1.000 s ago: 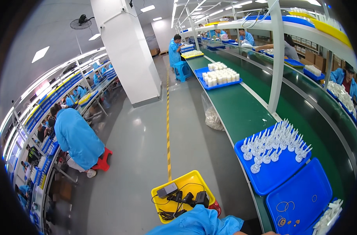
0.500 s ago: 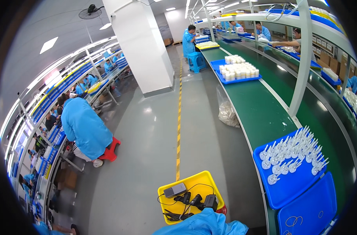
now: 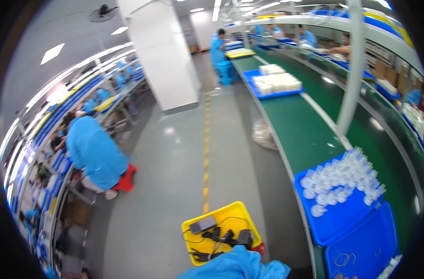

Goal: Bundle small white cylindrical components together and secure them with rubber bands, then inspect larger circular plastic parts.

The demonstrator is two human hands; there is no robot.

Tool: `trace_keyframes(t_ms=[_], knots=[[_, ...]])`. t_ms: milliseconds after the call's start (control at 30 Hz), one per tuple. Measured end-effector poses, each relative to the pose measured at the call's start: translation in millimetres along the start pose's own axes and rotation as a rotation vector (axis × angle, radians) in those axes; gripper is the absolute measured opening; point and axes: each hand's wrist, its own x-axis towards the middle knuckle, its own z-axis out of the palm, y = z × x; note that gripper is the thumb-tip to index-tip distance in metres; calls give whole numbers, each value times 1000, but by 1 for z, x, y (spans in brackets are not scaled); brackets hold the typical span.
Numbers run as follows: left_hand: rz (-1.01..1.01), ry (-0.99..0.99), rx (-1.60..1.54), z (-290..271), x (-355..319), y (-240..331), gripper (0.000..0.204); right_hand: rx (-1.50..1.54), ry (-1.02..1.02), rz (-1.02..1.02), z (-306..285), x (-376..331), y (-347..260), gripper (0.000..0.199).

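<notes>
Neither of my hands can be made out. Blue cloth of my own clothing (image 3: pixel 237 265) fills the lower middle edge, beside a yellow tray (image 3: pixel 246 215). That tray carries a grey box-shaped device (image 3: pixel 203 225), a black block (image 3: pixel 245 238) and black cables. To my right, a blue tray (image 3: pixel 330 230) bears many clear plastic parts (image 3: pixel 340 179) with thin stems, blurred here. Nearer me, another blue tray (image 3: pixel 361 246) holds a few thin tan rings (image 3: pixel 343 260). Small tan spots at its lower edge are too cut off to identify.
A green conveyor bench (image 3: pixel 298 125) runs away on the right, with a white post (image 3: pixel 352 69) and a blue tray (image 3: pixel 279 94) of white containers. A person in blue (image 3: pixel 96 149) sits on a red stool (image 3: pixel 126 179) at left. A white pillar (image 3: pixel 163 56) stands ahead.
The whole view has shifted slightly left and blurred. A whitish object has come into sight at the right side of the nearer blue tray. The trays keep their places relative to each other.
</notes>
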Motion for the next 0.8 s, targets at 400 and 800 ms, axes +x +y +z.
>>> trace_keyframes(t_ms=[400,800], knots=[[-933,30,-895,25,14,-14,63,-187,193,-66,-22,2,7,38],[-1210,-346,-1212,75,20,-24,62,-254,364,115,-54,-41,-8,43]])
